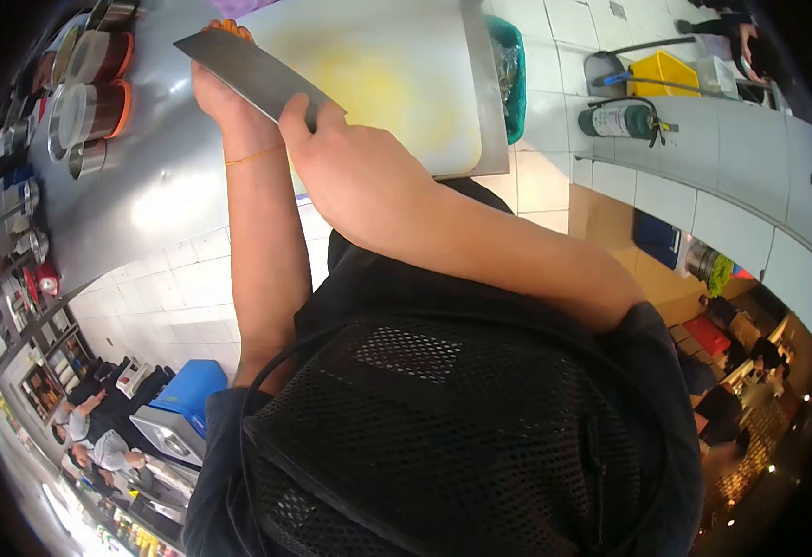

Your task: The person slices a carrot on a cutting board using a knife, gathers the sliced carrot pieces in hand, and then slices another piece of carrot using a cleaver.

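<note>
A wide cleaver point(256, 76) is in my right hand point(332, 153), whose fingers wrap round its handle end. The blade points up and left, over the near-left part of a white cutting board point(425, 56) with a yellow stain. Behind the blade's tip my left hand point(213, 91) is partly hidden; small orange pieces point(230, 28) show at its fingers, at the board's left edge. The fingers look curled round these pieces, though the blade covers part of them. A thin orange band circles the left wrist.
Round containers with dark contents point(90, 113) and metal pots stand on the steel counter point(146, 176) at left. A green bin point(508, 79) is right of the board. Beyond are a fire extinguisher point(621, 121), a yellow bucket point(663, 74) and several people in the background.
</note>
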The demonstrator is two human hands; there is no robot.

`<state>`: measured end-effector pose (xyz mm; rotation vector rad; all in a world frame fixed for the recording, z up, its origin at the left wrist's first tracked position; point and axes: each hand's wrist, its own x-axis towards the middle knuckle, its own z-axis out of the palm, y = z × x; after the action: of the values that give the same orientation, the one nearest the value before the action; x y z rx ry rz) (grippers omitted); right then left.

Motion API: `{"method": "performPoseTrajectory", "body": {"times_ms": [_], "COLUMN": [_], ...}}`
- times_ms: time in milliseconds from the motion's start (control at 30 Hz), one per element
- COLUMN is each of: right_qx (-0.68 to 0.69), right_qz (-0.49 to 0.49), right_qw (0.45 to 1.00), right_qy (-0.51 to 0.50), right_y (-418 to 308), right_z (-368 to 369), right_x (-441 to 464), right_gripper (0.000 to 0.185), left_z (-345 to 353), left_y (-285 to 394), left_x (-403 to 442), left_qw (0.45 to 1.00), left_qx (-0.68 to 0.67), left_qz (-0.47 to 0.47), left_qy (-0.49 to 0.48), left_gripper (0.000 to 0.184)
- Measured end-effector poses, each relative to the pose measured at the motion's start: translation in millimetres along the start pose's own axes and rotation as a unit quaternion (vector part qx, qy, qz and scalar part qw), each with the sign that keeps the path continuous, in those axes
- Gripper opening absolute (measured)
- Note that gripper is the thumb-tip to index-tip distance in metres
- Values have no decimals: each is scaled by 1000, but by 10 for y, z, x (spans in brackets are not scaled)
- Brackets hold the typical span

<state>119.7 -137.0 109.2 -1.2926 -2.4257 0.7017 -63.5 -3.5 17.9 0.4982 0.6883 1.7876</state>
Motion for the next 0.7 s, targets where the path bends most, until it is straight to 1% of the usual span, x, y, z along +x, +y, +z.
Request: {"method": "performPoseTrajectory", "body": {"times_ms": [33, 100, 133, 167, 200, 233, 300, 333, 400, 433, 467, 500, 533, 600, 633, 667, 700], "right_qx": [-3, -41, -43, -50, -57, -59, -31, -33, 116, 111, 197, 282, 280, 298, 300, 294, 288], "right_qz": [-8, -24, -29, -42, -53, -52, -64, -64, -31, -34, -1, 30, 25, 116, 107, 127, 147], "right_qw": [1000, 999, 999, 998, 996, 997, 996, 996, 988, 989, 980, 959, 959, 946, 946, 944, 942], "right_qy": [-1, -5, -5, -18, -30, -27, -59, -55, -96, -89, -34, 20, 27, 54, 61, 74, 88], "right_y": [11, 52, 63, 67, 73, 82, 110, 162, 287, 330, 383, 454, 535, 714, 811, 914, 998], "right_z": [0, -29, -64, -115, -174, -252, -413, -477, -615, -606, -523, -462, -458, -462, -429, -379, -310], "right_x": [-37, -124, -161, -198, -239, -279, -362, -420, -516, -579, -660, -708, -721, -700, -696, -696, -688], "right_gripper": [65, 63, 63, 63, 64, 64, 65, 65, 55, 55, 54, 53, 53, 52, 52, 53, 54], "left_z": [-17, -74, -128, -198, -263, -306, -387, -514, -700, -578, -488, -461, -473, -472, -441, -405, -351], "left_y": [10, 15, 22, 38, 46, 38, 33, 28, 23, 92, 146, 174, 193, 264, 320, 369, 406], "left_x": [3, -3, -9, -16, -5, 38, 172, 271, 529, 435, 398, 384, 394, 425, 370, 323, 299], "left_qw": [1000, 997, 997, 984, 956, 956, 873, 873, 837, 850, 850, 855, 860, 856, 852, 849, 859], "left_qx": [-3, -70, -71, -162, -252, -252, -436, -434, -495, -483, -482, -479, -474, -484, -490, -495, -483], "left_qz": [8, -27, -22, -75, -130, -131, -205, -207, -231, -212, -212, -200, -187, -182, -183, -185, -171], "left_qy": [2, 17, 18, -26, -71, -75, -72, -76, -36, -1, -11, -1, 10, -8, -14, -20, -6], "left_gripper": [20, 25, 25, 29, 34, 34, 40, 40, 42, 46, 46, 48, 50, 51, 51, 52, 51]}}
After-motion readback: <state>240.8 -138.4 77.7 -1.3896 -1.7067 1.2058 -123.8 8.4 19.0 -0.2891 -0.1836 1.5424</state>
